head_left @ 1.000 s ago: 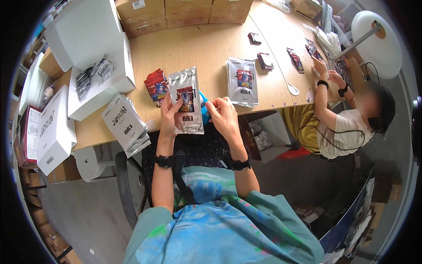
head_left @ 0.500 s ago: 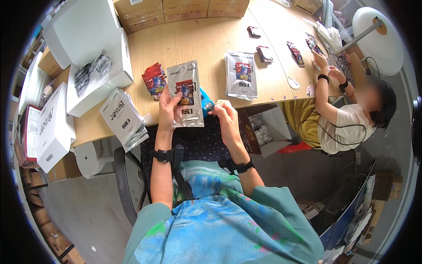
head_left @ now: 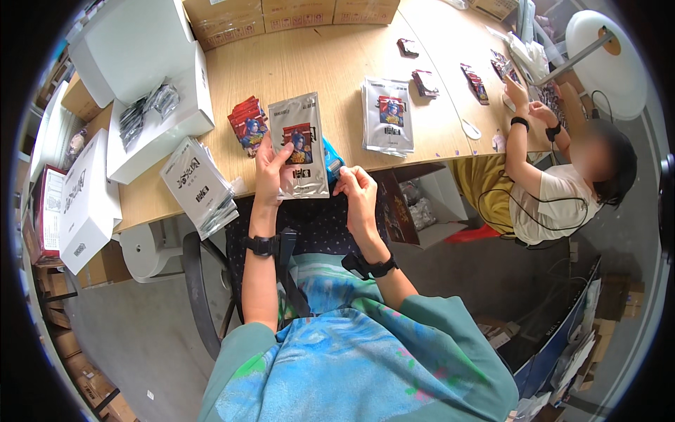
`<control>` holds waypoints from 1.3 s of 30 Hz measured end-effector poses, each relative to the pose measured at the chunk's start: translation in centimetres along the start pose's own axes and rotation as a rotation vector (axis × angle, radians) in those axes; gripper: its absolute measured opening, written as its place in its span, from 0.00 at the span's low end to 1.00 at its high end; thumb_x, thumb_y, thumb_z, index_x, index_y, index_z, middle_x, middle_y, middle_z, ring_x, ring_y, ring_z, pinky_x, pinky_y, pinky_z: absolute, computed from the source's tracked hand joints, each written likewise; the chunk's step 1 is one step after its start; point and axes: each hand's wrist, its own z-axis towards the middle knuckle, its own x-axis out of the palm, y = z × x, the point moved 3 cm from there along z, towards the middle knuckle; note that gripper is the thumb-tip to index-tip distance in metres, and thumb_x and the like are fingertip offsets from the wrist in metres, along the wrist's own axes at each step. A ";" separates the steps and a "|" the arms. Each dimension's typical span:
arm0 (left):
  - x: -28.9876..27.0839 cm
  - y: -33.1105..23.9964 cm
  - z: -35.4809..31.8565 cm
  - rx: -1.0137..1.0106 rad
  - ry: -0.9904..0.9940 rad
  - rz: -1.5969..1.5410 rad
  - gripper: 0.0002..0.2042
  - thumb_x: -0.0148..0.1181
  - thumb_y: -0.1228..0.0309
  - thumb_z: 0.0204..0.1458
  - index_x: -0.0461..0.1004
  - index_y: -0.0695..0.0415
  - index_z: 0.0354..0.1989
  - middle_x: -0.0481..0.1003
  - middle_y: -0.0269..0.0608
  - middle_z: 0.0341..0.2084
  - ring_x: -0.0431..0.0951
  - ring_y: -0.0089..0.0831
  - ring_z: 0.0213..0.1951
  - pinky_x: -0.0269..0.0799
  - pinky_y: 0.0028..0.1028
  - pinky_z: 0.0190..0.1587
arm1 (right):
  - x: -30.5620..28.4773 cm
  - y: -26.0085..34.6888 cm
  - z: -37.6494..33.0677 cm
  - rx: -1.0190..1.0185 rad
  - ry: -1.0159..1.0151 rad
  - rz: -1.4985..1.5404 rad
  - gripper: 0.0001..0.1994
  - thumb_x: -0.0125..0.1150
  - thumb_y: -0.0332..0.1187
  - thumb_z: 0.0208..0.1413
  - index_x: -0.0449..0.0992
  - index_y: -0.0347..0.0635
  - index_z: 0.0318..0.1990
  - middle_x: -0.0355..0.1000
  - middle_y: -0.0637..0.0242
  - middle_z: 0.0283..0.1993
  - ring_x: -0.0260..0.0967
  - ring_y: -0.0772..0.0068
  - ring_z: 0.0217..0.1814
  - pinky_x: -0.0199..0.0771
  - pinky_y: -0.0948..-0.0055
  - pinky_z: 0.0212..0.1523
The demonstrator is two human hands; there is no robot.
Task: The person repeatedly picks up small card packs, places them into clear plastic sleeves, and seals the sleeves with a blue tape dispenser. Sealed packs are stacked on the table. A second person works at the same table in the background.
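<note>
My left hand grips the left edge of a silver foil pouch with a picture card showing on its front, held upright over the table's near edge. My right hand pinches a small blue item at the pouch's lower right corner. Just beyond the pouch, a small stack of red card packs lies on the wooden table. A pile of matching silver pouches rests to the right.
White open boxes with dark wrapped packs sit at the left, and a stack of white packets overhangs the table edge. Cardboard cartons line the back. A seated person works at the right end. A chair stands under me.
The pouch and both hands have drifted slightly toward me. My right hand has shifted from the pouch's right side down to its lower right corner.
</note>
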 end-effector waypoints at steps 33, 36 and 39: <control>-0.9 0.7 0.0 0.012 -0.006 0.078 0.20 0.58 0.76 0.63 0.65 0.60 0.64 0.79 0.38 0.47 0.82 0.19 0.40 0.80 0.16 0.30 | -0.4 -0.7 0.5 -0.028 0.135 0.043 0.09 0.59 0.29 0.67 0.71 0.42 0.32 0.70 0.74 0.33 0.69 0.83 0.37 0.74 0.76 0.47; -0.8 0.6 -0.2 0.015 -0.024 0.105 0.20 0.58 0.76 0.63 0.65 0.60 0.64 0.79 0.36 0.47 0.81 0.18 0.39 0.80 0.15 0.29 | -0.5 -0.5 0.6 -0.012 0.146 0.008 0.10 0.59 0.29 0.68 0.71 0.42 0.32 0.69 0.74 0.34 0.68 0.83 0.37 0.74 0.76 0.48; -0.8 0.6 0.0 0.015 -0.023 0.111 0.20 0.58 0.76 0.63 0.65 0.60 0.63 0.79 0.36 0.46 0.81 0.17 0.39 0.79 0.15 0.29 | -0.5 -0.4 0.7 0.012 0.139 -0.008 0.10 0.59 0.29 0.68 0.71 0.42 0.31 0.69 0.74 0.33 0.68 0.83 0.37 0.74 0.76 0.48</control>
